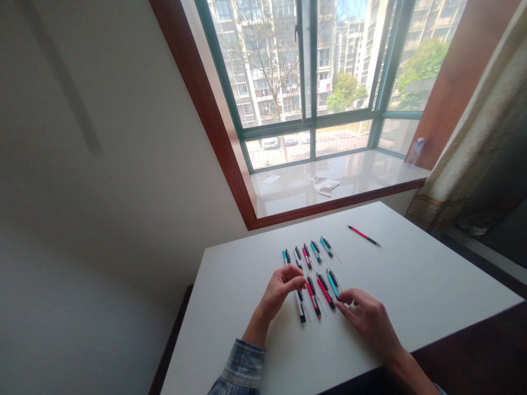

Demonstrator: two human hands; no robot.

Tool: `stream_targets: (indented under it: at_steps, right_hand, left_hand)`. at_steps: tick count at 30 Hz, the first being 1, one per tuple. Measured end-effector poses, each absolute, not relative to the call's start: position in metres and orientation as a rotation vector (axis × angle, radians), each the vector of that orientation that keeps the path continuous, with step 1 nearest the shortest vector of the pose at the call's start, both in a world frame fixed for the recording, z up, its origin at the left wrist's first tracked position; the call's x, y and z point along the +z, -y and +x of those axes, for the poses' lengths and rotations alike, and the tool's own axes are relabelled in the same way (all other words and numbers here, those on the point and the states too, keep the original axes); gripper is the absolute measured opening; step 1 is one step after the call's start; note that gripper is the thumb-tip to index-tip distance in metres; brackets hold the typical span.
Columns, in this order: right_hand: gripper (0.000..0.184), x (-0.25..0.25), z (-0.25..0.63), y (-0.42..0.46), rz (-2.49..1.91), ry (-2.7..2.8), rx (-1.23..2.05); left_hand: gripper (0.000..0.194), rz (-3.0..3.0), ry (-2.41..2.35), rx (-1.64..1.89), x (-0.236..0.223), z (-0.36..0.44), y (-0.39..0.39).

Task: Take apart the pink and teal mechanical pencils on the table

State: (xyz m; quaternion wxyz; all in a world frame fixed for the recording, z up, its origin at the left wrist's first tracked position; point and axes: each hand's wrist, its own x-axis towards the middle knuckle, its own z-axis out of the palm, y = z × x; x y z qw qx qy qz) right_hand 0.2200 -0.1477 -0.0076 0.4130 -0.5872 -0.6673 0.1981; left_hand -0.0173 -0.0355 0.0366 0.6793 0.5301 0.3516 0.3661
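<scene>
Two rows of disassembled-looking pens lie on the white table [230, 291], dark pieces and thin rods beside their barrels. At the near row's right end, my right hand [366, 315] pinches the lower end of a blue pen barrel [332, 285] between thumb and index finger. My left hand [284, 285] hovers over the row's left end, fingers curled and thumb against them; what they hold, if anything, is hidden. Below it a white and black pen [301, 307] shows partly. Two red pen barrels [312, 293] lie between my hands. Behind, the far row includes another red barrel [307, 258] and blue barrels [315, 252].
A red and black pen [363, 235] lies apart at the table's far right. Beyond the table, a window sill [284, 200] holds a crumpled white cloth or paper [325, 185] and a clear bottle [415, 152]. A curtain [465, 131] hangs at right; a wall [102, 219] stands left.
</scene>
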Motion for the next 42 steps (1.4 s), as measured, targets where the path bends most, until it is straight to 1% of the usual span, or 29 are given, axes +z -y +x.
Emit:
stream_targets:
  at_steps: [7,13,18,24,28,30,37,42]
  right_hand:
    - [0.023,-0.011,0.221,0.148,-1.516,1.697,0.438]
    - [0.021,0.000,0.215,0.150,-1.473,1.648,0.432]
    - [0.019,0.017,0.196,0.150,-1.362,1.570,0.536]
    - [0.024,0.031,0.169,0.138,-1.196,1.517,0.728]
    - [0.025,0.037,0.163,0.131,-1.137,1.380,0.914]
    - [0.026,0.040,0.164,0.130,-1.129,1.339,0.948]
    - [0.031,0.041,0.170,0.126,-1.153,1.362,0.954]
    - [0.037,0.027,0.203,0.118,-1.283,1.352,0.847]
  left_hand:
    - [0.020,1.211,-0.782,0.815,0.036,-0.018,0.035]
    - [0.020,1.253,-0.795,0.801,0.039,-0.017,0.036]
    - [0.021,1.296,-0.753,0.724,0.046,-0.015,0.041]
    - [0.021,1.303,-0.673,0.625,0.048,-0.017,0.043]
    - [0.020,1.275,-0.662,0.639,0.048,-0.019,0.042]
    - [0.020,1.267,-0.656,0.628,0.049,-0.018,0.043]
    - [0.026,1.291,-0.654,0.595,0.053,-0.014,0.047]
    - [0.033,1.295,-0.701,0.717,0.052,-0.016,0.043]
